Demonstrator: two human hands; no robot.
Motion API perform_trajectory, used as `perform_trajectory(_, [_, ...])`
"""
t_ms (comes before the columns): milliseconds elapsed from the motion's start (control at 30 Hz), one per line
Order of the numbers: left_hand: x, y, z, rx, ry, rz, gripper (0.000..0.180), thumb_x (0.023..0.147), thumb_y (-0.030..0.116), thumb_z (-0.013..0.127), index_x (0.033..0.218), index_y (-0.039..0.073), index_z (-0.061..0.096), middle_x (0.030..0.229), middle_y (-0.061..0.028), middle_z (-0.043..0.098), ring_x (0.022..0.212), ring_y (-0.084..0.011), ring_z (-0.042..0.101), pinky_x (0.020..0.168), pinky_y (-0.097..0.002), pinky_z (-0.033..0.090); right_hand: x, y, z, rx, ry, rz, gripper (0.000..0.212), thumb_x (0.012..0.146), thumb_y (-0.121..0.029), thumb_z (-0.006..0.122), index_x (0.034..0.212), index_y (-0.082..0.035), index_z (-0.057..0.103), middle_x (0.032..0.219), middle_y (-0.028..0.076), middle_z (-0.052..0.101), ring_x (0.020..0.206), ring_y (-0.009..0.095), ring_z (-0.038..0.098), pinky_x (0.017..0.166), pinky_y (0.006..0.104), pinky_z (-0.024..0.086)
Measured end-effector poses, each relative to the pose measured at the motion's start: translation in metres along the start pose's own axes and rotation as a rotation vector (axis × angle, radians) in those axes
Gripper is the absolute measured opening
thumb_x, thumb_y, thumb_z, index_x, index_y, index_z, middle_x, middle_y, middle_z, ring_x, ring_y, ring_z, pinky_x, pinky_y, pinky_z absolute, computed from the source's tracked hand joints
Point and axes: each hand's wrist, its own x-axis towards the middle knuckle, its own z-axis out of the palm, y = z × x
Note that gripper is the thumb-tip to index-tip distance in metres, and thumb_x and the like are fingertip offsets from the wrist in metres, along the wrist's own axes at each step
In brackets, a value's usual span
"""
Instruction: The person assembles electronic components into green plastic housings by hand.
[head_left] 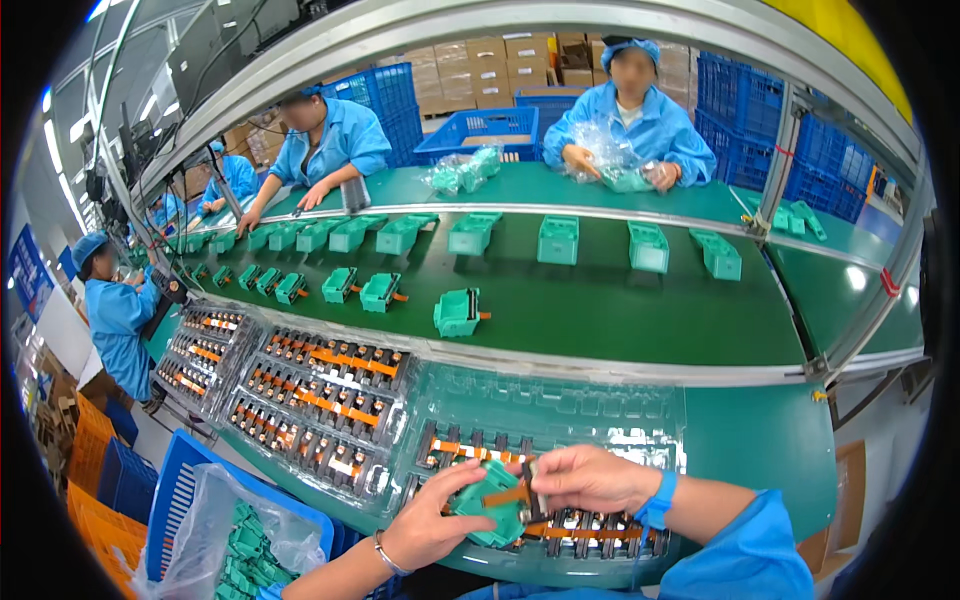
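Note:
A green plastic housing (480, 533) rests in my left hand (428, 518), its thumb and fingers closed round the sides. My right hand (590, 480) pinches a small black part (532, 490) with an orange ribbon strip at the housing's right edge. The strip lies across the housing; whether the black part is seated in it I cannot tell. Beneath both hands is a clear plastic tray (640, 450) with rows of black parts and orange strips (600, 535). My hands partly hide those rows.
Other filled trays (315, 400) lie to the left. Green housings (458, 312) stand along the dark green conveyor (620, 320) beyond a metal rail. A blue crate (180, 500) with bagged green parts is at lower left. Several co-workers (630, 130) work across the line; metal frame posts (785, 160) rise at right.

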Motion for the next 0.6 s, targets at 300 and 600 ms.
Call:
perform_trajectory(300, [-0.008, 0.001, 0.015, -0.469, 0.220, -0.339, 0.054, 0.077, -0.012, 0.055, 0.127, 0.006, 0.041, 0.133, -0.0167, 0.037, 0.120, -0.0297, 0.044, 0.094, -0.0403, 0.043, 0.010, 0.014, -0.012, 0.260, -0.064, -0.008, 0.015, 0.092, -0.015, 0.051, 0.097, -0.002, 0.055, 0.101, 0.007, 0.057, 0.096, 0.019, 0.058, 0.089, 0.0437, 0.048])
perform_trajectory(600, [-0.008, -0.016, 0.021, -1.231, 0.322, -0.849, 0.028, 0.083, -0.001, 0.060, 0.107, 0.001, 0.046, 0.107, -0.0091, 0.056, 0.096, -0.0162, 0.057, 0.085, -0.0307, 0.049, 0.011, 0.015, 0.003, 0.056, 0.085, -0.261, 0.018, 0.088, -0.005, 0.055, 0.106, -0.003, 0.052, 0.117, 0.007, 0.051, 0.095, 0.013, 0.056, 0.080, 0.0295, 0.050])
